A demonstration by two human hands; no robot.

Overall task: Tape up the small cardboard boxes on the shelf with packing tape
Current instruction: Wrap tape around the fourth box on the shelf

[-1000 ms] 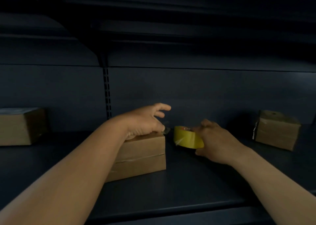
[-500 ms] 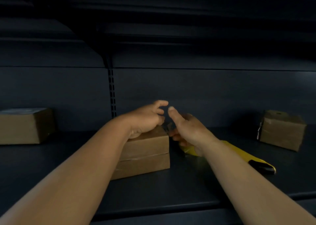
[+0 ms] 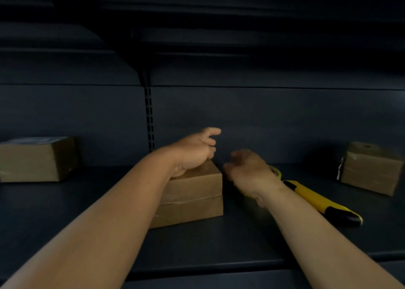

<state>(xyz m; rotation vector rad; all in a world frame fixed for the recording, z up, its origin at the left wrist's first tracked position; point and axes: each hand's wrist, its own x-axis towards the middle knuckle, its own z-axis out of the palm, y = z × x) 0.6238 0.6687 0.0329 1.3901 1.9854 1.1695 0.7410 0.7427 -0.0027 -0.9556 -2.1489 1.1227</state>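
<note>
Left grip on middle box, right grip curled beside it

Left hand point(image 3: 194, 149) is resting its heel and palm on the top of the middle box point(image 3: 190, 197), fingers loosely bent and lifting off past the far edge, holding nothing. Right hand point(image 3: 247, 171) is hovering just right of that box's top right corner, fingers curled inward; blur and shadow are hiding what, if anything, is between them, so cannot tell what this grip is holding. A sliver of yellow tape roll point(image 3: 276, 172) is showing just behind the right wrist, mostly hidden by the hand.

Middle box is sitting on the dark shelf point(image 3: 197, 245), centre of view, with a seam line running across its near face. Left box point(image 3: 37, 159) is sitting well apart at the far left, close to the back panel, something shiny on its top. Right box point(image 3: 370, 168) is sitting well apart at the far right, tilted a bit, with a strip of clear tape hanging at its left edge.

Yellow and black utility knife point(image 3: 322, 203) is lying on the shelf to the right of the right forearm, black end pointing near and right. Both forearms are bare and reaching in from the near edge. Slotted upright point(image 3: 149, 122) is running up the back panel behind the left hand.
</note>
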